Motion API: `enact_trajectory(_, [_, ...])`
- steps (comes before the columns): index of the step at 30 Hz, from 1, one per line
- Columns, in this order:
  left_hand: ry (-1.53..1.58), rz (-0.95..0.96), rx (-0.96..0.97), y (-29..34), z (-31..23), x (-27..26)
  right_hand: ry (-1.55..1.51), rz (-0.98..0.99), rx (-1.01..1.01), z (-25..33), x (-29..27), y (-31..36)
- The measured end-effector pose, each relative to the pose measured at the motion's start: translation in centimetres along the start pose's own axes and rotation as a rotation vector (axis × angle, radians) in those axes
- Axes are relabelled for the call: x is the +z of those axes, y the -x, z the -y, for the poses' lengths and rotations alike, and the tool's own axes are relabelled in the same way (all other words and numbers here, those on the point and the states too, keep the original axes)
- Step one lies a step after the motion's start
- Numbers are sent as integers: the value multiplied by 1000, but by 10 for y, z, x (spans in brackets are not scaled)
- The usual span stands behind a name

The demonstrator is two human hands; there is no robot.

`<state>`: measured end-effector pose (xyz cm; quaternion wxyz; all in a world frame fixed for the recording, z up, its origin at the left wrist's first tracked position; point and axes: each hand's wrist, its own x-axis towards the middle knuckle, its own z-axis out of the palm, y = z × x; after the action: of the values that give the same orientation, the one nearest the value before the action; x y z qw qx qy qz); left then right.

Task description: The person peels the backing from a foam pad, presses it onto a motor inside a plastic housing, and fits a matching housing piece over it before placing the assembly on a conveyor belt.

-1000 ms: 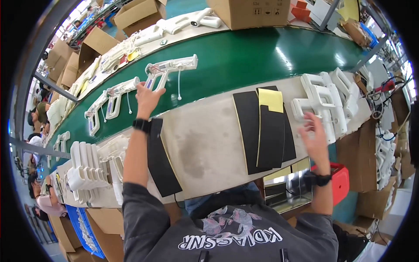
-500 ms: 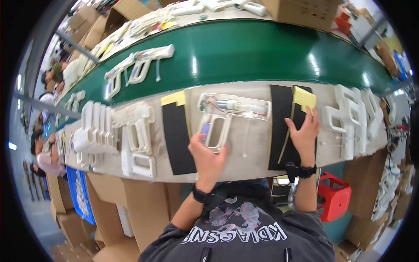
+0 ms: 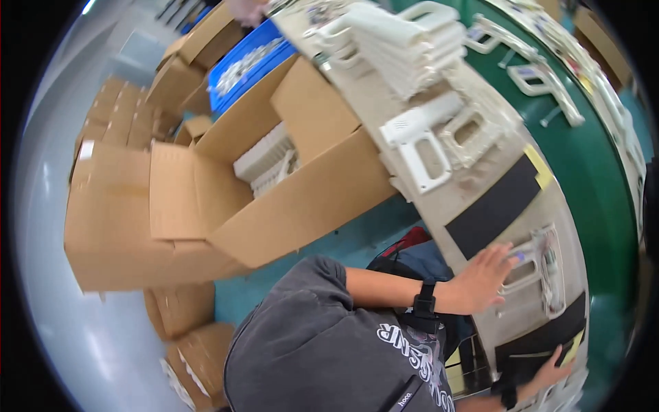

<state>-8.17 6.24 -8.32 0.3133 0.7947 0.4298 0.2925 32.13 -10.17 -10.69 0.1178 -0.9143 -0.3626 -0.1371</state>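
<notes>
A white gun-shaped plastic housing half (image 3: 555, 295) lies on the worktable, inner parts facing up. My left hand (image 3: 477, 281) is at its looped handle, fingers stretched out and slightly blurred; whether they touch it I cannot tell. My right hand (image 3: 551, 374) lies with fingers apart at a black pad (image 3: 539, 342) with a yellow edge piece, near the lower right of the view. On the housing's other side is a second black pad (image 3: 494, 214) with yellow tape (image 3: 539, 167). Beyond that pad sit a white housing (image 3: 423, 161) and a plastic-wrapped one (image 3: 473, 137).
An open cardboard box (image 3: 302, 213) holding white parts stands against the table's edge. Behind it is a blue crate (image 3: 250, 65) of small parts. White housings (image 3: 405, 48) are stacked farther along the table. The green conveyor belt (image 3: 604, 206) runs alongside, carrying more housings (image 3: 546, 79).
The view has swung to the left and tilted, bringing the open box and floor into sight. My left hand's fingers have straightened at the handle. My right hand remains by the black pad.
</notes>
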Motion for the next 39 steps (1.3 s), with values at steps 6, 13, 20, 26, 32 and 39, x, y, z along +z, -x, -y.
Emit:
enact_trajectory(6, [501, 179, 56, -8, 4, -44, -461, -76, -70, 126, -142, 18])
enact_trajectory(13, [1049, 419, 74, -22, -43, -90, -886, 405, -439, 274, -171, 73])
enact_trajectory(20, [1020, 350, -250, -17, -12, -113, -1011, 661, -600, 291, -164, 66])
enact_trajectory(26, [697, 506, -290, -17, -15, -117, -943, 463, -700, 299, -143, 63])
enact_trajectory(32, [650, 514, -231, -21, -18, -116, -1030, 543, -664, 298, -130, 62])
enact_trajectory(39, [534, 566, -215, -19, -16, -103, -1061, 642, -580, 298, -129, 63])
